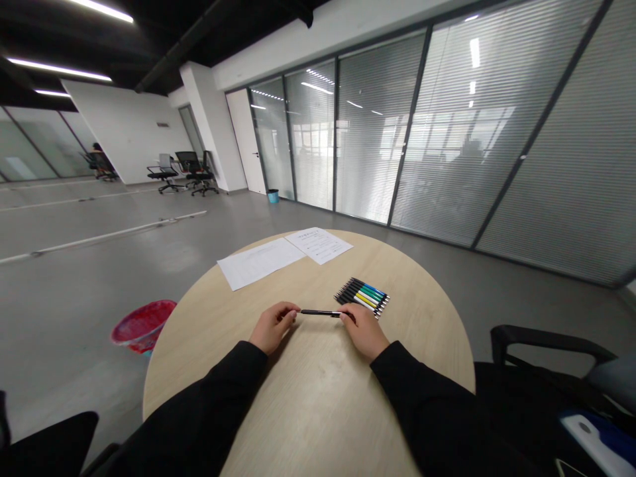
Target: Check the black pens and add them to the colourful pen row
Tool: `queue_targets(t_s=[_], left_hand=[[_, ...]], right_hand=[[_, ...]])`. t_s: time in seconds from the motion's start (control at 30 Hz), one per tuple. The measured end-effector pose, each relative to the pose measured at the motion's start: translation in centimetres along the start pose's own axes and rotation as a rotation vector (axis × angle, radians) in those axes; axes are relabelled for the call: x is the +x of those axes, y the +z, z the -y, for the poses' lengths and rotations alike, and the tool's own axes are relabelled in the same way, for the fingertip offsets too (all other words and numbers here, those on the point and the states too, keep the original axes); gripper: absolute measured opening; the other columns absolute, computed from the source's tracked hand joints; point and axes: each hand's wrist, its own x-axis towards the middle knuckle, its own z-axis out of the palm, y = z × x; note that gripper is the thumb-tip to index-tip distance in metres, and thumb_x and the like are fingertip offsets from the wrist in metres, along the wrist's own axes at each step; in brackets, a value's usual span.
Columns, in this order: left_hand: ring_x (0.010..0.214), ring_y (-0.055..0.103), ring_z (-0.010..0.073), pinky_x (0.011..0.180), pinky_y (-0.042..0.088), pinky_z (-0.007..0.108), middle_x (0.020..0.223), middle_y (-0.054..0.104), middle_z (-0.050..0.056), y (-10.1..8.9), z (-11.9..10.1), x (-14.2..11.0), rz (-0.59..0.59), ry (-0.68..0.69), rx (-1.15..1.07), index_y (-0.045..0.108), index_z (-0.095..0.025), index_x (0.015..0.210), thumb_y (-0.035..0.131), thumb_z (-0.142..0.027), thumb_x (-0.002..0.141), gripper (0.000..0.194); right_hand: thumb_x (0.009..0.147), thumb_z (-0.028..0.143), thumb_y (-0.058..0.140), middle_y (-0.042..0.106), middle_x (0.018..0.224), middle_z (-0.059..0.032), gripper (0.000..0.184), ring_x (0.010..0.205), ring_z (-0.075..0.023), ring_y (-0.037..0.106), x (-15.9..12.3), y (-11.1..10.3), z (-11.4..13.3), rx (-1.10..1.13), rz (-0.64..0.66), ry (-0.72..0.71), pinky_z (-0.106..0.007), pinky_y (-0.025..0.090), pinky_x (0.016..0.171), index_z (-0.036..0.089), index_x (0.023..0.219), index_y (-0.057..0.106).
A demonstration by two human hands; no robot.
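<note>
A black pen [318, 312] lies level between my two hands, just above or on the wooden table. My left hand [272, 326] pinches its left end between thumb and fingertips. Around the other end are closed the thumb and fingers of my right hand [365, 329], which hide that end. Right behind my right hand, a row of several pens [365, 291] lies side by side, with black grips and blue, green, white and yellow barrels. My right hand covers the near edge of that row.
Two printed paper sheets [263, 262] lie at the back of the round table [308, 404]. On the floor at left stands a red-lined bin [142, 324]. A black armchair [546, 341] is close at right, and part of another chair [54, 440] shows at lower left.
</note>
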Motion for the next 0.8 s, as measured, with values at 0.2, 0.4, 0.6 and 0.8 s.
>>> queue_targets(t_s=[0.2, 0.4, 0.6, 0.8], left_hand=[[0.059, 0.054, 0.0149, 0.060, 0.043, 0.026, 0.065, 0.062, 0.001, -0.2, 0.0, 0.1, -0.044, 0.002, 0.016, 0.067, -0.016, 0.087, 0.053, -0.039, 0.083, 0.027], [0.058, 0.052, 0.0145, 0.058, 0.040, 0.025, 0.063, 0.057, 0.000, -0.3, 0.3, 0.2, -0.085, -0.019, 0.027, 0.065, -0.016, 0.085, 0.052, -0.042, 0.083, 0.029], [0.057, 0.052, 0.0142, 0.057, 0.039, 0.024, 0.060, 0.054, -0.002, -0.3, 0.7, 0.2, -0.120, -0.043, -0.006, 0.064, -0.016, 0.086, 0.053, -0.043, 0.083, 0.029], [0.059, 0.054, 0.0153, 0.059, 0.042, 0.026, 0.065, 0.058, 0.000, -0.5, 0.9, 0.4, -0.198, -0.075, -0.031, 0.064, -0.016, 0.085, 0.054, -0.044, 0.081, 0.030]], right_hand=[[0.087, 0.018, 0.052, 0.069, 0.091, -0.0065, 0.019, 0.087, -0.0202, 0.061, 0.1, -0.1, -0.3, -0.003, -0.057, 0.033, -0.033, 0.046, 0.081, 0.019, 0.093, 0.069], [0.087, 0.019, 0.049, 0.068, 0.095, -0.0078, 0.021, 0.090, -0.0219, 0.060, 0.3, -0.2, -0.8, -0.003, -0.211, 0.049, -0.035, 0.045, 0.084, 0.019, 0.096, 0.068], [0.088, 0.022, 0.048, 0.067, 0.097, -0.0098, 0.022, 0.091, -0.0232, 0.059, 0.5, -0.5, -1.4, -0.011, -0.328, 0.084, -0.036, 0.045, 0.084, 0.018, 0.097, 0.068], [0.088, 0.024, 0.049, 0.067, 0.097, -0.0101, 0.022, 0.091, -0.0232, 0.059, 0.5, -0.5, -1.6, -0.005, -0.350, 0.091, -0.036, 0.046, 0.084, 0.018, 0.097, 0.068]])
